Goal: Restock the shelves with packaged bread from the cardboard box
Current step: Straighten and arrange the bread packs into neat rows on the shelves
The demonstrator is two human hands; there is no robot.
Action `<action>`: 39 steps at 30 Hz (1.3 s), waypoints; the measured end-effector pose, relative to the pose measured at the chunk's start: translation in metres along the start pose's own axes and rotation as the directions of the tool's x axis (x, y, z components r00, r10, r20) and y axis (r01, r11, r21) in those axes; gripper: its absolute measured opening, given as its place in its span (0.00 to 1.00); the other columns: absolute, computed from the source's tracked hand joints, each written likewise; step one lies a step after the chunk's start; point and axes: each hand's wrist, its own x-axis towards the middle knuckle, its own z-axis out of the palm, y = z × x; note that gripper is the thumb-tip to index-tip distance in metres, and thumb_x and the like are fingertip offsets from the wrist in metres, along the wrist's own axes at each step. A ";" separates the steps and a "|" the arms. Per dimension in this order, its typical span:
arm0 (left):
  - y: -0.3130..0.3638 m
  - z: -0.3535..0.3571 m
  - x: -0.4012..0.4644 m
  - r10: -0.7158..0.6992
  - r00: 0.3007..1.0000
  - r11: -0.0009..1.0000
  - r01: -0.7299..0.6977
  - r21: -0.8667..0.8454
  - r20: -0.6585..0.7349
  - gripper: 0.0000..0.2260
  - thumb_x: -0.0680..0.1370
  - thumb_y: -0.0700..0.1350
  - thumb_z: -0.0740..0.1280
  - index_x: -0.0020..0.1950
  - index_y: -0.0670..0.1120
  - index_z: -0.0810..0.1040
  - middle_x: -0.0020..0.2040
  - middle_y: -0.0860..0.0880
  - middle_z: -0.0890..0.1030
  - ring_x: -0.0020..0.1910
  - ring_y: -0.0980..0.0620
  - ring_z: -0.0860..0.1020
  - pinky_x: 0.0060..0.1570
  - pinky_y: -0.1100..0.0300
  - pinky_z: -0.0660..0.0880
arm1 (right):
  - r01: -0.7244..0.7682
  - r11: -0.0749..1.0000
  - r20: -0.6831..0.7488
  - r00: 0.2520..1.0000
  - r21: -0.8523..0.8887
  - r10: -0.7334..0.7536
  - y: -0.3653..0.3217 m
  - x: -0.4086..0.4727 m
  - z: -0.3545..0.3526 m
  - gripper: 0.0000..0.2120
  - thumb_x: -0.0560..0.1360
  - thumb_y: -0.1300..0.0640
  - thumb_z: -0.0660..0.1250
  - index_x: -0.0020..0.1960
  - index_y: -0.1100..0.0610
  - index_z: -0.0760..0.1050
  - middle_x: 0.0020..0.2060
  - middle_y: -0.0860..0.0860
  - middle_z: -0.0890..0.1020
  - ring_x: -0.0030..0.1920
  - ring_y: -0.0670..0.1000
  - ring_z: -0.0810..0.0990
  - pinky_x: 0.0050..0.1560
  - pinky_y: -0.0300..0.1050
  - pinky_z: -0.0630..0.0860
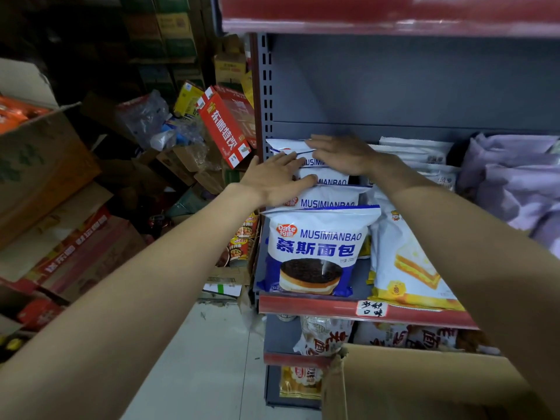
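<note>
A row of white-and-blue bread packs (318,250) printed MUSIMIANBAO stands one behind another on the left of the grey shelf (306,304). My left hand (277,180) lies flat with straight fingers against the left side of the rear packs. My right hand (339,154) rests palm down, fingers straight, on top of the rearmost pack (288,146). An open cardboard box (394,386) sits below at the bottom right; its inside is hidden.
Yellow-and-white sandwich bread packs (412,268) stand right of the row, pale purple packs (512,183) further right. A red shelf edge (388,16) runs overhead. Stacked cartons (45,165) and a red box (225,128) crowd the left; a strip of light floor (206,359) lies between.
</note>
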 end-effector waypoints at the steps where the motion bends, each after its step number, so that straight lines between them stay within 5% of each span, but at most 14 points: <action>1: 0.000 0.000 0.000 0.000 1.000 1.000 0.000 0.000 0.002 0.29 0.79 0.64 0.46 0.78 0.54 0.51 0.78 0.54 0.49 0.77 0.54 0.46 0.73 0.44 0.43 | 0.003 0.999 -0.003 1.000 -0.043 -0.003 0.000 0.001 0.001 0.22 0.81 0.46 0.48 0.75 0.45 0.57 0.76 0.46 0.56 0.76 0.49 0.53 0.73 0.50 0.45; 6: 0.001 -0.004 -0.006 0.024 0.999 1.000 -0.025 -0.016 -0.041 0.30 0.79 0.64 0.45 0.78 0.52 0.52 0.78 0.52 0.51 0.77 0.52 0.49 0.74 0.45 0.44 | -0.002 1.000 0.022 1.000 -0.005 0.002 0.000 -0.017 -0.009 0.25 0.79 0.37 0.46 0.75 0.42 0.54 0.77 0.45 0.52 0.76 0.51 0.50 0.73 0.60 0.39; 9: 0.007 -0.015 -0.019 0.065 0.986 0.998 -0.068 -0.013 -0.155 0.27 0.81 0.61 0.49 0.76 0.50 0.59 0.76 0.48 0.61 0.75 0.48 0.57 0.72 0.51 0.53 | 0.122 0.992 -0.225 0.968 0.034 -0.112 -0.006 -0.052 -0.023 0.23 0.79 0.43 0.55 0.72 0.49 0.64 0.72 0.50 0.66 0.72 0.53 0.64 0.72 0.51 0.57; 12: 0.022 -0.032 -0.047 0.131 0.956 0.985 -0.155 -0.075 -0.264 0.20 0.82 0.56 0.53 0.70 0.49 0.70 0.69 0.47 0.72 0.68 0.47 0.68 0.62 0.59 0.62 | 0.111 0.992 -0.344 0.935 0.052 -0.086 -0.013 -0.104 -0.036 0.18 0.79 0.49 0.60 0.68 0.49 0.70 0.64 0.51 0.76 0.63 0.56 0.74 0.59 0.49 0.71; 17: 0.081 -0.030 -0.118 0.228 0.796 0.915 -0.373 -0.157 -0.561 0.15 0.77 0.53 0.59 0.58 0.52 0.79 0.46 0.57 0.83 0.48 0.55 0.80 0.45 0.60 0.73 | 0.022 0.999 -0.520 0.854 0.027 -0.005 -0.005 -0.213 -0.027 0.15 0.75 0.53 0.58 0.57 0.52 0.78 0.43 0.52 0.84 0.43 0.58 0.82 0.40 0.49 0.76; 20: 0.131 0.007 -0.144 0.202 0.703 0.852 -0.470 -0.232 -0.682 0.12 0.76 0.47 0.62 0.56 0.48 0.80 0.40 0.56 0.81 0.40 0.59 0.77 0.42 0.60 0.75 | -0.022 0.992 -0.561 0.823 0.125 0.089 0.018 -0.270 0.000 0.14 0.76 0.55 0.61 0.59 0.56 0.77 0.49 0.55 0.83 0.46 0.59 0.82 0.41 0.52 0.79; 22: 0.161 0.036 -0.147 0.114 0.758 0.809 -0.446 -0.383 -0.642 0.14 0.76 0.44 0.64 0.62 0.48 0.76 0.46 0.54 0.80 0.43 0.60 0.76 0.46 0.59 0.75 | -0.103 0.971 -0.484 0.852 0.213 0.197 0.032 -0.294 0.022 0.18 0.77 0.56 0.64 0.66 0.57 0.71 0.59 0.58 0.77 0.53 0.60 0.78 0.48 0.52 0.75; 26: 0.196 0.085 -0.126 -0.065 0.923 0.723 -0.219 -0.655 -0.380 0.32 0.75 0.44 0.68 0.75 0.51 0.56 0.71 0.50 0.64 0.68 0.55 0.64 0.62 0.62 0.65 | -0.169 0.855 -0.294 0.891 0.491 0.345 0.044 -0.302 0.053 0.31 0.75 0.55 0.68 0.74 0.53 0.58 0.69 0.56 0.66 0.68 0.56 0.66 0.59 0.46 0.66; 30: 0.189 0.114 -0.082 -0.139 0.965 0.670 -0.075 -0.739 -0.224 0.46 0.70 0.40 0.72 0.77 0.52 0.44 0.77 0.45 0.51 0.76 0.49 0.50 0.72 0.53 0.57 | -0.141 0.774 -0.195 0.926 0.617 0.324 0.054 -0.282 0.066 0.42 0.73 0.61 0.70 0.77 0.53 0.47 0.75 0.54 0.56 0.75 0.52 0.54 0.68 0.41 0.56; 36: 0.177 0.120 -0.055 -0.075 0.982 0.705 -0.071 -0.706 -0.174 0.50 0.70 0.32 0.70 0.76 0.55 0.36 0.77 0.47 0.50 0.70 0.48 0.62 0.58 0.58 0.67 | -0.097 0.787 -0.217 0.934 0.609 0.283 0.064 -0.261 0.077 0.45 0.71 0.69 0.68 0.77 0.49 0.45 0.77 0.50 0.48 0.76 0.50 0.49 0.59 0.31 0.57; 39: 0.171 0.124 -0.058 -0.067 0.970 0.736 -0.110 -0.668 -0.234 0.54 0.70 0.35 0.73 0.74 0.60 0.33 0.77 0.47 0.50 0.70 0.50 0.62 0.55 0.62 0.66 | -0.102 0.822 -0.231 0.934 0.560 0.274 0.063 -0.258 0.079 0.45 0.71 0.70 0.68 0.76 0.48 0.46 0.77 0.50 0.47 0.76 0.50 0.48 0.59 0.39 0.64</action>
